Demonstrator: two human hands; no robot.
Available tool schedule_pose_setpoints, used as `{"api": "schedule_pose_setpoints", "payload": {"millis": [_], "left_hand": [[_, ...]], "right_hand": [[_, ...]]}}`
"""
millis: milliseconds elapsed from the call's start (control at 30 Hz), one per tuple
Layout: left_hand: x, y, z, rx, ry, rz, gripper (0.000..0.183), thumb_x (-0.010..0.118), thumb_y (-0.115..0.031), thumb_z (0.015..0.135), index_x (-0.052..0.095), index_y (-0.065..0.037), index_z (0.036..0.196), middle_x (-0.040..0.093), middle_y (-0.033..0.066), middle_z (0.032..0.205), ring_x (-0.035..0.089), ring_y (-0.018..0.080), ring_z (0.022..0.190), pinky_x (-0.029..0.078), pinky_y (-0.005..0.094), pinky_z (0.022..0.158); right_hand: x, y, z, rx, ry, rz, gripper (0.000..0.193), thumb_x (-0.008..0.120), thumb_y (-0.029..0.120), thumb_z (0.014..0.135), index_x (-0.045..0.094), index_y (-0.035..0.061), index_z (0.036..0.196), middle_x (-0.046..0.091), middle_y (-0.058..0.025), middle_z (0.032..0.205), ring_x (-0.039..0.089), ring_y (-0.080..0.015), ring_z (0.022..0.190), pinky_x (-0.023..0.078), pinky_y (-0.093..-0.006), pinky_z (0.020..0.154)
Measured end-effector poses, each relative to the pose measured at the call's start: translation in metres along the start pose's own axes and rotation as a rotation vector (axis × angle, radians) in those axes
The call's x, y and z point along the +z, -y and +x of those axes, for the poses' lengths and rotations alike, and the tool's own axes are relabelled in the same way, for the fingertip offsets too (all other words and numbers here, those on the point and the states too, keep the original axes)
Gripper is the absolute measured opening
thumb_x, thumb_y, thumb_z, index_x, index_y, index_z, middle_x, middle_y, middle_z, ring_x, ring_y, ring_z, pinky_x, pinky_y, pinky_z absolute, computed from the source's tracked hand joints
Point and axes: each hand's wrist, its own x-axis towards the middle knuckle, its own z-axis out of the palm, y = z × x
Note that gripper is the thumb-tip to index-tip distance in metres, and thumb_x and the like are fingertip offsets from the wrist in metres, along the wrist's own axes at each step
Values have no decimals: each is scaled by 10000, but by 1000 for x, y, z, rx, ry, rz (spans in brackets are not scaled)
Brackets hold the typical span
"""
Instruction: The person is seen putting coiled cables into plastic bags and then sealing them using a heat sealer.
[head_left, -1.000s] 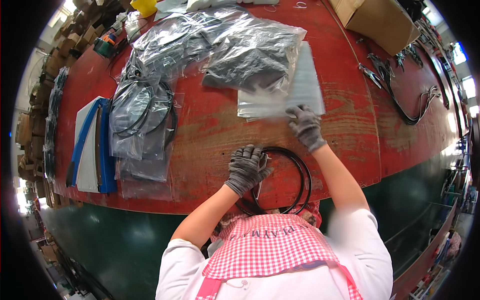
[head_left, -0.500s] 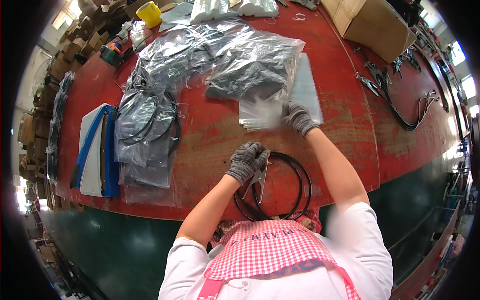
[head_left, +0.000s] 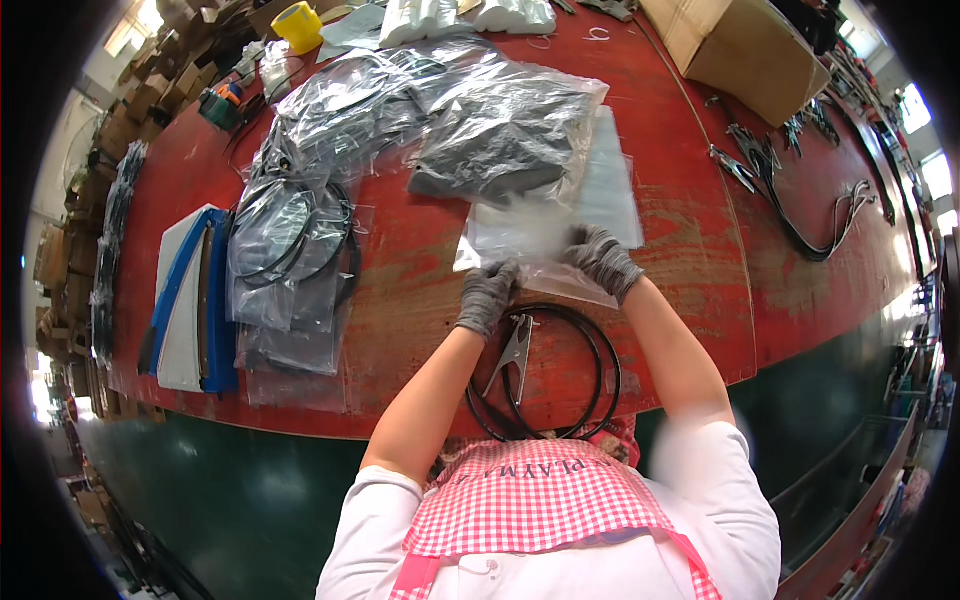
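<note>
Both my hands wear grey striped knit gloves. My left hand (head_left: 488, 297) is closed at the near left edge of a clear plastic bag (head_left: 567, 281). At the bag's right side, my right hand (head_left: 606, 262) grips it with bent fingers. The bag lies over a stack of clear bags (head_left: 612, 190), and a pale blur hides part of it. Just below my hands a coiled black cable (head_left: 603, 372) rests on the red table's near edge. A silver metal clamp (head_left: 516, 354) sits inside the coil, touched by neither hand.
Bagged black cables (head_left: 300, 240) lie to the left, beside a blue-and-white paper trimmer (head_left: 185, 305). A large bag with dark contents (head_left: 510, 140) lies beyond my hands. Loose clamps and cables (head_left: 790, 190) and a cardboard box (head_left: 745, 55) are at the right; yellow tape (head_left: 298, 28) stands far left.
My left hand has let go of the clamp and moved up to the bag. My right hand has drawn a bag from the stack slightly toward me. The coil stays in place.
</note>
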Motion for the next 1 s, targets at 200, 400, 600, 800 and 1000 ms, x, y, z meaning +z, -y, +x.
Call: {"api": "schedule_pose_setpoints", "payload": {"millis": [200, 400, 600, 800, 1000], "left_hand": [[-24, -8, -20, -105, 13, 201, 256, 559, -292, 863, 614, -82, 728, 537, 29, 534, 524, 137, 482, 390, 255, 419], [1, -32, -44, 1090, -354, 1096, 138, 640, -279, 737, 634, -142, 753, 604, 74, 876, 561, 272, 820, 439, 409, 731], [-15, -47, 15, 1442, -207, 1470, 181, 550, -216, 751, 608, -94, 871, 562, 105, 1021, 511, 278, 954, 404, 447, 791], [-22, -56, 11, 1288, -97, 1776, 196, 516, -209, 768, 589, -59, 871, 579, 102, 891, 574, 255, 843, 455, 358, 662], [-28, -77, 45, 671, -466, 1905, 185, 475, -249, 853, 592, -112, 895, 594, 100, 725, 603, 251, 613, 486, 403, 527]], "right_hand": [[16, 15, -24, -215, -321, -241, 222, 665, 212, 782, 561, 19, 813, 618, -135, 755, 579, -258, 666, 465, -350, 655], [24, 24, -34, -541, -424, -665, 117, 611, 143, 752, 549, 78, 827, 573, -120, 777, 562, -322, 742, 448, -423, 657], [12, 30, -42, -699, -431, -978, 248, 568, 154, 745, 562, 155, 993, 553, -63, 853, 556, -242, 789, 453, -375, 663], [-12, 3, -64, -774, -438, -1318, 189, 522, 215, 798, 612, 183, 961, 562, -73, 1040, 511, -224, 984, 433, -369, 748], [-32, 30, -37, 18, -425, -1565, 256, 460, 131, 840, 546, 144, 1080, 596, -45, 821, 594, -231, 752, 490, -356, 574]]}}
